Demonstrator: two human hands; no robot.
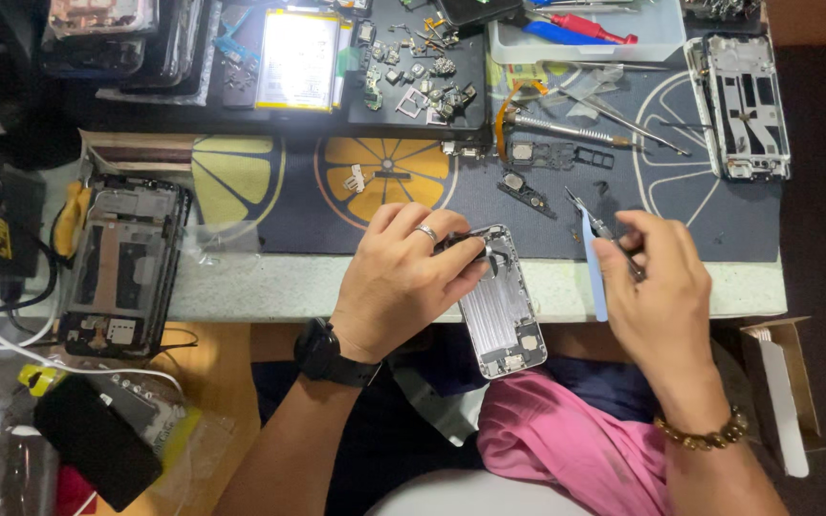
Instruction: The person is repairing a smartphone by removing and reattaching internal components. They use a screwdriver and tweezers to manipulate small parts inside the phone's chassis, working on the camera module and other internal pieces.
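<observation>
Left hand (399,282): mine, ring on one finger, black watch (322,354) at the wrist. Fingers curled and pressed on the top end of the phone shell (499,311), pinching it at its upper edge.

Phone shell: silver, opened, inner side up, lying tilted across the near edge of the bench (260,287), its lower end hanging over my lap above the pink cloth (566,440).

Right hand (662,296): mine, bead bracelet (709,435) at the wrist. Fingers closed around tweezers (599,225), tips pointing up and left, just right of the shell and not touching it. A pale blue pry tool (593,268) runs down beside the same hand; I cannot tell whether I hold it too.

Mat (336,205): dark, printed with citrus slices, under the work area.

Left of the mat: a second opened phone (121,268), dark frame, flat on the bench.

Far right: a white phone frame (743,105), flat on the mat.

Far edge: a black tray (418,67) of small parts, a yellow-labelled battery (296,57) beside it, a screwdriver (566,127) near the centre, a clear tray (590,38) with red and blue tools.
</observation>
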